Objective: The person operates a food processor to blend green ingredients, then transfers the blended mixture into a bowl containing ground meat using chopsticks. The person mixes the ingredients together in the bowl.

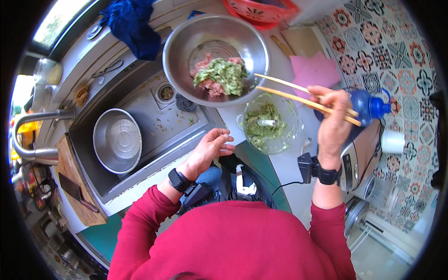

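A pair of wooden chopsticks (297,94) is held in my right hand (330,115), with the tips apart near the right rim of a large steel mixing bowl (182,52). Inside that bowl, chopped green vegetable (224,75) lies on top of pink minced meat (215,89). A clear food-processor bowl (295,108) stands just below it on the counter. More green mince (260,131) surrounds its white central post (266,123). My left hand (213,148) hovers by the sink's front edge, fingers loosely apart and holding nothing.
The sink (147,122) on the left contains a steel basin (120,136) and a scouring pad (185,103). A cleaver (75,190) rests on a wooden cutting board (92,210). On the right stand a blue bottle (365,105) and an appliance (360,159). A pink cloth (315,71) lies behind.
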Demonstrator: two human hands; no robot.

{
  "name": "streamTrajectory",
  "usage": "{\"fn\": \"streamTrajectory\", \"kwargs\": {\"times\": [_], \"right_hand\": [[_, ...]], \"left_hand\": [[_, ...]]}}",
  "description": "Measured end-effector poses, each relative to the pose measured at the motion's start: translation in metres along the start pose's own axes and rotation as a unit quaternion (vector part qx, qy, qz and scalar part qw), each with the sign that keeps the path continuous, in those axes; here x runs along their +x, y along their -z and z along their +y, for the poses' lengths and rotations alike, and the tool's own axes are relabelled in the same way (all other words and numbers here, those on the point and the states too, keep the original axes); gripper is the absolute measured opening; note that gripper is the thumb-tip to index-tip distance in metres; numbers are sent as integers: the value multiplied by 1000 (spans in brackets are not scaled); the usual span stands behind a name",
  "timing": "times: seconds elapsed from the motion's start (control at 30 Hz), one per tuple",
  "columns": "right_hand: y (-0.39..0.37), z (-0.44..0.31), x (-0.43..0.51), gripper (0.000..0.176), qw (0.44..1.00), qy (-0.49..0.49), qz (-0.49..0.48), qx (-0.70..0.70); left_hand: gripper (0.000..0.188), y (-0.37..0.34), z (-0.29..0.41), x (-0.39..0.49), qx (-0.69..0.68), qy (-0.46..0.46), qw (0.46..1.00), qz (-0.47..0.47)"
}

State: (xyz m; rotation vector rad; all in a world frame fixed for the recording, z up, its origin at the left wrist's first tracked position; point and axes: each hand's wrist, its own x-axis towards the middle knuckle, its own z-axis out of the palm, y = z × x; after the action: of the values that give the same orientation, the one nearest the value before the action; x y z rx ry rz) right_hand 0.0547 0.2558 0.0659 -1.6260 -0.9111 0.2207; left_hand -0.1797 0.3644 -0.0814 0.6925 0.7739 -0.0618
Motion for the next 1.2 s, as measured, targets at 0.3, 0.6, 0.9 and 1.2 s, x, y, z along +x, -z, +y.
{"fn": "streamTrajectory", "kwargs": {"times": [0.3, 0.6, 0.9, 1.2], "right_hand": [[76, 11, -75, 54, 985, -112, 120, -56], [63, 35, -106, 33, 983, -126, 87, -99], [47, 68, -100, 31, 971, -165, 120, -121], [44, 92, -99, 38, 958, -181, 215, 49]], "left_hand": [[49, -23, 7, 20, 163, -150, 974, 42], [19, -79, 54, 8, 582, -379, 718, 43], [19, -116, 53, 61, 731, -367, 575, -31], [6, -124, 51, 76, 761, -344, 549, -38]]}}
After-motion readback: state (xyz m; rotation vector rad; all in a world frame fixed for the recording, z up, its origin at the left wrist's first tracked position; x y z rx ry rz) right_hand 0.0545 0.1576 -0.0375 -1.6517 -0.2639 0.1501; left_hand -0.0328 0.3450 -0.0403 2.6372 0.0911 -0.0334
